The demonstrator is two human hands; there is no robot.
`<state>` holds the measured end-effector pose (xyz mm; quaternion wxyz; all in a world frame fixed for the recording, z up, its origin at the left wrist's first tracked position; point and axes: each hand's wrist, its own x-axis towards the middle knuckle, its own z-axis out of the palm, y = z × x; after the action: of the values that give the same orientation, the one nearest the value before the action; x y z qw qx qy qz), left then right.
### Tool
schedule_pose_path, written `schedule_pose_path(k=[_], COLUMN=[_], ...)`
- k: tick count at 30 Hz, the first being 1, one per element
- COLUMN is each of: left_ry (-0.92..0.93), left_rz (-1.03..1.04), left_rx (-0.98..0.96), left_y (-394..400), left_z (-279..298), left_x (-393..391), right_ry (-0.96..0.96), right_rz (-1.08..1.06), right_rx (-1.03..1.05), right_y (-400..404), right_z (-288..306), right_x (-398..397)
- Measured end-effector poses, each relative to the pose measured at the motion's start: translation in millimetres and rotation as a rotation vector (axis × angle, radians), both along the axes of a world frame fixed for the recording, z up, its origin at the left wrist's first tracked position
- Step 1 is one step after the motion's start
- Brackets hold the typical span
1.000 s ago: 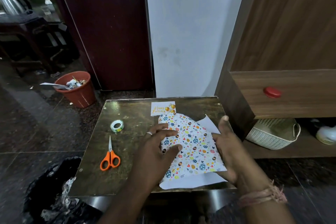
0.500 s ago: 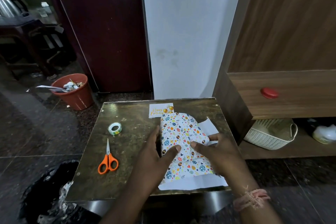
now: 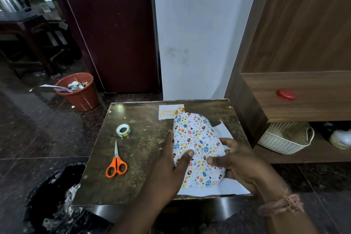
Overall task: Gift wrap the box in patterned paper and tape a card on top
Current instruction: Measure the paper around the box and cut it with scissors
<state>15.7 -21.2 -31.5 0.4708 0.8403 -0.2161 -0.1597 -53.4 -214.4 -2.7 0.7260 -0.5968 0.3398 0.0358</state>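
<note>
The patterned paper (image 3: 195, 138), white with coloured eggs and hearts, is folded over into a rounded hump on the small brown table (image 3: 144, 150); the box under it is hidden. White underside of the paper sticks out at the right and at the near edge. My left hand (image 3: 171, 165) lies along the hump's left side with straight fingers, its thumb pressing on top. My right hand (image 3: 239, 159) grips the right side of the fold, thumb on top and fingers curled over the edge. A "Happy Birthday" card (image 3: 168, 113) lies flat just behind the paper.
A tape roll (image 3: 123, 129) and orange scissors (image 3: 116, 163) lie on the table's left half. On the floor are a red-brown waste bin (image 3: 79, 93) and a black bag (image 3: 53, 192). A wooden cabinet and a white basket (image 3: 283, 138) stand close on the right.
My right hand came from the outer right edge onto the fold, pulling the paper over. The flat sheet is now a tighter rounded hump; my left thumb stays on top.
</note>
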Motion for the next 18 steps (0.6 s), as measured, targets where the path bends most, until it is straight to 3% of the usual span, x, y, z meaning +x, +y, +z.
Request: schedule_pose_path(k=[10,18], left_ry=[0.087,0.575], left_rz=[0.012,0.067], left_rx=[-0.046,-0.405], left_y=[-0.8,3.9], left_z=[4.8,20.5], left_x=[2.7,8.1], right_ry=[0.019,0.026], right_rz=[-0.033,-0.083], right_rx=[0.117,0.198], right_y=[6.1,10.9], right_z=[-5.1,-12.3], right_x=[-1.2,5.4])
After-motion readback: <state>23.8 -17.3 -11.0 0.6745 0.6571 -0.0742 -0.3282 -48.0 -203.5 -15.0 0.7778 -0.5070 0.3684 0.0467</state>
